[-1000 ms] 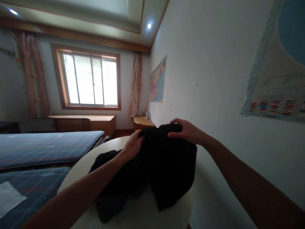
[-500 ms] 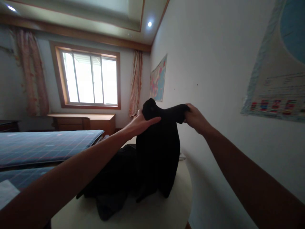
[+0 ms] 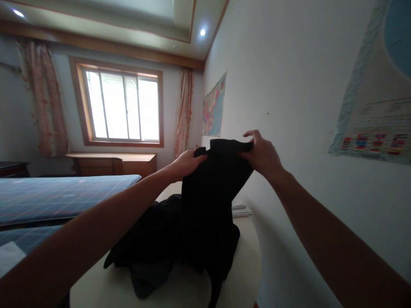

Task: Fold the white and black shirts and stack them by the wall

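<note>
While its lower part rests on the table [image 3: 244,273], 2 hands — left hand [image 3: 186,164], right hand [image 3: 263,155] — pinch the black garment [image 3: 212,192].

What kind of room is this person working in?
Most likely a bedroom at home: blue checked mattresses lie at left, floral curtains frame a window, and a map hangs on the wall. Both hands hold a black garment above a pale table.

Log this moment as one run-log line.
left hand: grips black garment top edge | right hand: grips same edge | garment: lifted, lower part on round table
</note>
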Demonstrator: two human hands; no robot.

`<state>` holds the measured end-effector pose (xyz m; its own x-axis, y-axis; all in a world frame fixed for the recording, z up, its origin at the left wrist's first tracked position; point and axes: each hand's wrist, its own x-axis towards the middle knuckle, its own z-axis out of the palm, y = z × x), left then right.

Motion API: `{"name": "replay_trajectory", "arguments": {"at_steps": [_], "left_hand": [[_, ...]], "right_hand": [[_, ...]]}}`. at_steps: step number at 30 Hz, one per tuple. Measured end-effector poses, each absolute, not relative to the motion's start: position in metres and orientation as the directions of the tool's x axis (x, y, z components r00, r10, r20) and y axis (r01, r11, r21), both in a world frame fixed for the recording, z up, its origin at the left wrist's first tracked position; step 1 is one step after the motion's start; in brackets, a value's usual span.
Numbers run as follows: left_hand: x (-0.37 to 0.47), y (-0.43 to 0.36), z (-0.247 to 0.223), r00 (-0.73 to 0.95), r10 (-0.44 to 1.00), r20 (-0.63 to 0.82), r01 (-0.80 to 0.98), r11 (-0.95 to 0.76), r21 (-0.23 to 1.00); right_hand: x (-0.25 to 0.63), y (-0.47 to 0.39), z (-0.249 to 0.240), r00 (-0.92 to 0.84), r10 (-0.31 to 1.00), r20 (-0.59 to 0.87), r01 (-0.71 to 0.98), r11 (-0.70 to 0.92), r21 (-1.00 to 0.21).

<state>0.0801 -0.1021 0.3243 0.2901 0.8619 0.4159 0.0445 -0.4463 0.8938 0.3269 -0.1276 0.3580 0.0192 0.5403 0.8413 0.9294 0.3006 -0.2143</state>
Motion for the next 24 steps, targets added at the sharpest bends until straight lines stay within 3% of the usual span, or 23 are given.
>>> {"name": "replay_trajectory", "arguments": {"at_steps": [5, 7, 9, 13, 19, 21, 24], "left_hand": [[0.078, -0.1, 0.321, 0.174, 0.909, 0.379, -0.148, -0.356, 0.923], [0.077, -0.101, 0.321, 0.159, 0.925, 0.346, -0.196, -0.314, 0.929], [0.075, -0.101, 0.32, 0.171, 0.934, 0.313, -0.209, -0.276, 0.938], [0.07, -0.096, 0.316, 0.197, 0.914, 0.354, -0.205, -0.315, 0.927], [0.052, -0.067, 0.312, 0.004, 0.86, 0.51, -0.141, -0.504, 0.852], [0.049, -0.062, 0.311, -0.03, 0.84, 0.542, -0.108, -0.542, 0.833], [0.053, -0.067, 0.309, 0.048, 0.865, 0.5, -0.112, -0.493, 0.863]], "right_hand": [[0.308, -0.129, 0.311, -0.037, 0.47, 0.882, 0.943, 0.31, -0.125], [0.293, -0.134, 0.284, -0.039, 0.623, 0.781, 0.923, 0.321, -0.211], [0.28, -0.139, 0.259, -0.101, 0.808, 0.58, 0.88, 0.344, -0.326], [0.276, -0.141, 0.236, -0.128, 0.896, 0.426, 0.887, 0.295, -0.354], [0.326, -0.127, 0.283, 0.035, 0.844, 0.535, 0.913, 0.191, -0.361], [0.344, -0.122, 0.31, 0.075, 0.782, 0.619, 0.875, 0.246, -0.417], [0.356, -0.115, 0.347, 0.228, 0.621, 0.75, 0.698, 0.433, -0.57]]}}
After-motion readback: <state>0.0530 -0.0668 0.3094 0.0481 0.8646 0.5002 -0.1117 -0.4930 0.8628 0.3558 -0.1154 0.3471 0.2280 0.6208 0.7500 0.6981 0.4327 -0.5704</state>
